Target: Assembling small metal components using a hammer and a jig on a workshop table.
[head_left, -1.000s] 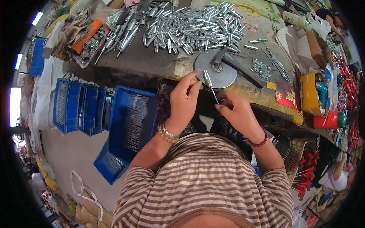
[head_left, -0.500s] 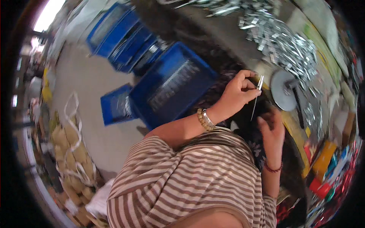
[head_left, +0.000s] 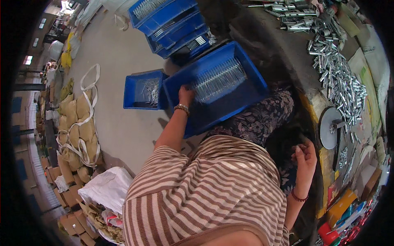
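Observation:
My left hand [head_left: 186, 95] reaches down into a large blue plastic bin [head_left: 251, 64]. Its fingers are closed at the left end of a neat row of thin silver metal rods [head_left: 221, 79]; what they pinch is hidden. To the right, above my dark floral trousers [head_left: 258, 117], my right hand [head_left: 304, 158] is held up with fingers curled and thumb against them. Anything in that grip is too small to make out. Beside it, on the bench, stands a round grey disc [head_left: 329, 128] with a short shaft.
A smaller blue bin [head_left: 130, 92] with loose rods sits on the floor left of the large one. Stacked blue bins [head_left: 172, 30] rise behind. Heaped silver metal tubes [head_left: 338, 78] cover the bench at right. Tan sacks [head_left: 78, 131] and a white bag [head_left: 106, 184] lie at left.
My left hand, which held a slim metal rod with a thicker end near my right hand, has swung left into the large bin. The view has turned left; my right hand's fingers have curled.

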